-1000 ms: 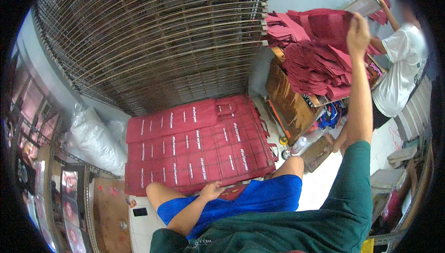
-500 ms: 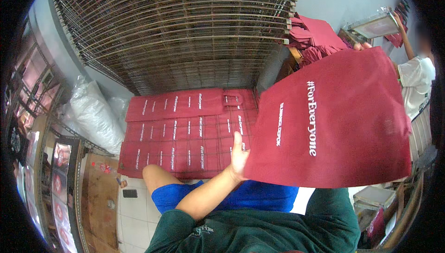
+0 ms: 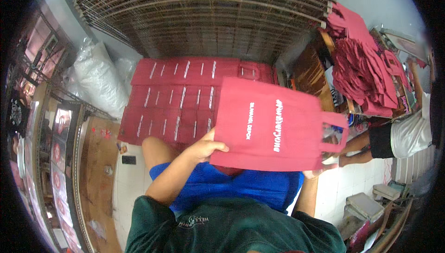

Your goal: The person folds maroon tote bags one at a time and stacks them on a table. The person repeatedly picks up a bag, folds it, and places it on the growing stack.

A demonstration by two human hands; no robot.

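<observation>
A flat red tote bag (image 3: 264, 128) with white lettering is stretched in front of me, its loop handle (image 3: 345, 134) pointing right. My left hand (image 3: 207, 148) is closed on the bag's left edge, thumb on top and the other fingers underneath. At the lower right corner my right hand (image 3: 315, 172) holds the bag, mostly hidden beneath it. Beyond and to the left, rows of printed red bags (image 3: 162, 97) lie on a low wire rack, partly covered by the bag I hold.
Stacked wire rack shelves (image 3: 199, 16) rise above the laid-out bags. A pile of red bags (image 3: 359, 67) covers a table at the right, near a co-worker in a white shirt (image 3: 410, 130). A white plastic sack (image 3: 99, 76) stands left; a dark phone (image 3: 129, 160) lies on the floor.
The bag has come lower and to the left, lying flatter, with its handle now visible. My right hand has moved from its far edge to the near right corner. My view has shifted rightward.
</observation>
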